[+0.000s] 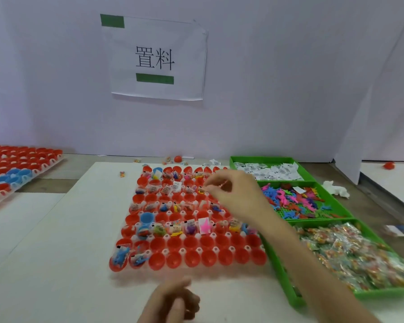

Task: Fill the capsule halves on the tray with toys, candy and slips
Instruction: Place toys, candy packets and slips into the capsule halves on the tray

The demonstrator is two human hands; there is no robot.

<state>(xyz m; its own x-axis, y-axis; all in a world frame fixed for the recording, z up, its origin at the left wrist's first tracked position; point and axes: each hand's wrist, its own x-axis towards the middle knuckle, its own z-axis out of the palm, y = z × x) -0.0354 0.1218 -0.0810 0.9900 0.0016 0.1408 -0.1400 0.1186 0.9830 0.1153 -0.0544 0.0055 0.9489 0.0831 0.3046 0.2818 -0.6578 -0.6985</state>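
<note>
- Tray (216, 249) sits mid-tabletop on a white sheet (68, 229); it is a grid of red capsule halves (191, 257), open side up, plus two blue halves (146, 217).
- Fill state: several rows toward the back and middle carry toys, slips and wrapped bits. In the nearest row only the two leftmost halves are loaded, each with a blue toy (120, 255); the other halves in that row show bare red insides.
- Right hand (233, 194) is over the far right part of the tray, forearm coming in from the lower right.
- Its fingers (216, 191) are narrow, thumb and forefinger pinched on a small reddish piece (224, 183); too blurred to say whether it is candy or toy.
- Left hand (173, 301) is at the near edge, just in front of the tray, well apart from the right hand. Fingers curled and blurred; cannot tell whether they hold anything.
- Green bin (287, 287) sits touching or just beside the tray's right edge, with three compartments: slips (268, 171) farthest, plastic toys (294, 199) in the middle, wrapped candy (350, 250) nearest.
- Second tray (16, 166) of red and blue halves is at far left.
- One loose red half (177, 159) and scattered candies lie behind the main tray, near the wall.
- Paper sign (156, 59) is taped to the wall with green tape.
</note>
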